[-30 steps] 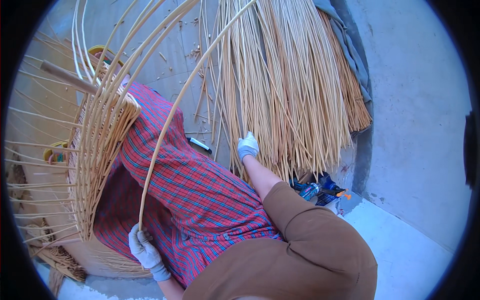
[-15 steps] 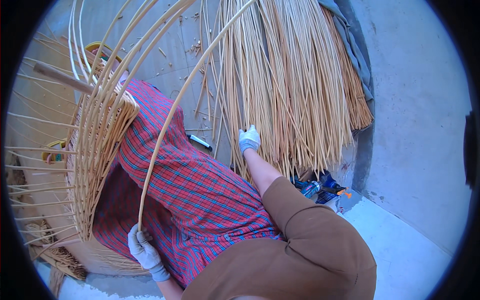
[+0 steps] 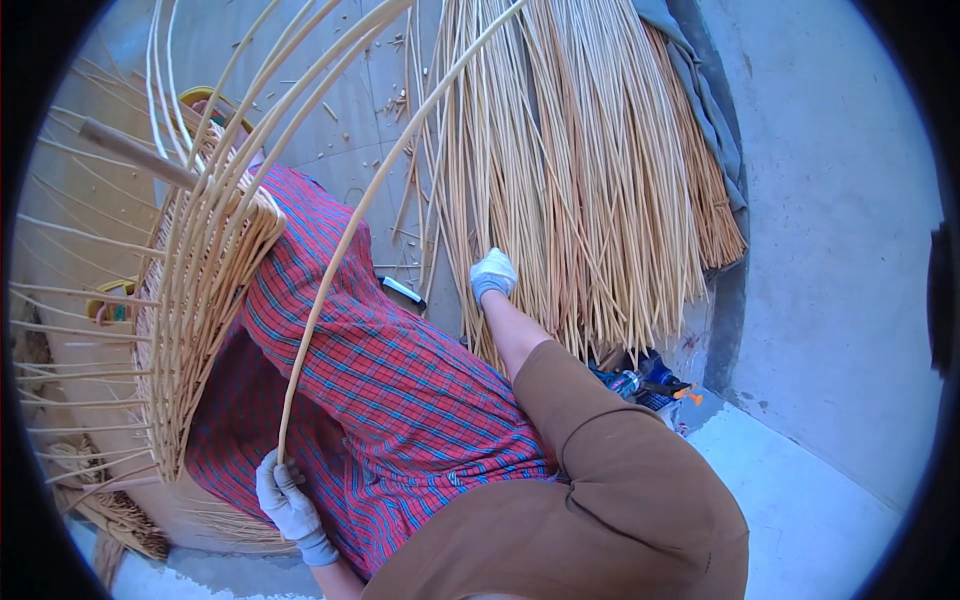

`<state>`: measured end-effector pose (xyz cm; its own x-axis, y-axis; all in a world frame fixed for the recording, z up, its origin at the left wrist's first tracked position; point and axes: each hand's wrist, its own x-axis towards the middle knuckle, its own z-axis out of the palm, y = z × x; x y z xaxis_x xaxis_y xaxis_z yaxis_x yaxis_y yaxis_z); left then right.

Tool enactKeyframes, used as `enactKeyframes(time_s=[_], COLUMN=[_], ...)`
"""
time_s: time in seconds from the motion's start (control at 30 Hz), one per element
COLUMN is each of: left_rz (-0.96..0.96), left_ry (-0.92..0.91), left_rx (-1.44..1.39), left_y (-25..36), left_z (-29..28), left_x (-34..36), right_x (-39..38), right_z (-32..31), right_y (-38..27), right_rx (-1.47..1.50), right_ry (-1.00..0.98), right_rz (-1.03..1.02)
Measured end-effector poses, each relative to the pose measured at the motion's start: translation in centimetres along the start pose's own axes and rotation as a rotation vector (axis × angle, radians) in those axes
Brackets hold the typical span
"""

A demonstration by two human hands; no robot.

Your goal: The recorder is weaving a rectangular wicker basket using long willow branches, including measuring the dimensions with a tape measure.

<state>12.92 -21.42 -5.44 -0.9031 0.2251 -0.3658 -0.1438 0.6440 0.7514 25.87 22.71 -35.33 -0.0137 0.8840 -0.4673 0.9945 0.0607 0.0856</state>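
Note:
My left hand [image 3: 290,505], in a pale work glove, is closed around the lower end of a long peeled wicker rod [image 3: 345,235]. The rod arcs up and away to the right, past the pile. My right hand [image 3: 493,275], gloved too, is at the near left part of a large pile of wicker rods [image 3: 590,170]. Its fingers are curled in among the rods, and what they grip is hidden. To the left a partly woven wicker basket [image 3: 195,330] stands tilted by my legs, with many rod ends sticking out and long stakes curving overhead.
A red plaid apron [image 3: 400,370] covers my lap. A white and black tool [image 3: 402,292] lies beside it. Tools [image 3: 650,380] sit below the pile, near the wall [image 3: 820,200]. Wood scraps [image 3: 332,112] litter the floor, and a short stick [image 3: 140,153] juts from the basket.
My right hand has shifted slightly left, and its fingers have curled in more tightly. The left hand still holds the rod in nearly the same place. The whole view has shifted slightly.

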Motion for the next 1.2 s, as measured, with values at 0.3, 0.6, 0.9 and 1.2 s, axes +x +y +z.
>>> enactKeyframes(time_s=[0.3, 0.6, 0.9, 1.2], left_rz=[0.022, 0.052, 0.043, 0.035], left_ry=[0.015, 0.018, 0.024, 0.042], left_rx=[0.005, 0.012, -0.021, -0.003], left_y=[-0.2, -0.9, -0.6, -0.4], left_z=[0.2, 0.3, 0.4, 0.7], left_x=[-0.1, 0.0, -0.3, -0.5], right_x=[0.7, 2.5, 2.0, -0.6], right_z=[-3.4, -13.8, -6.0, -0.1], right_y=[5.2, 13.7, 10.5, 9.6], right_rx=[0.207, 0.772, 0.589, 0.146], right_ry=[-0.143, -0.294, -0.615, -0.153], right_rz=[-0.161, -0.358, -0.091, -0.1])
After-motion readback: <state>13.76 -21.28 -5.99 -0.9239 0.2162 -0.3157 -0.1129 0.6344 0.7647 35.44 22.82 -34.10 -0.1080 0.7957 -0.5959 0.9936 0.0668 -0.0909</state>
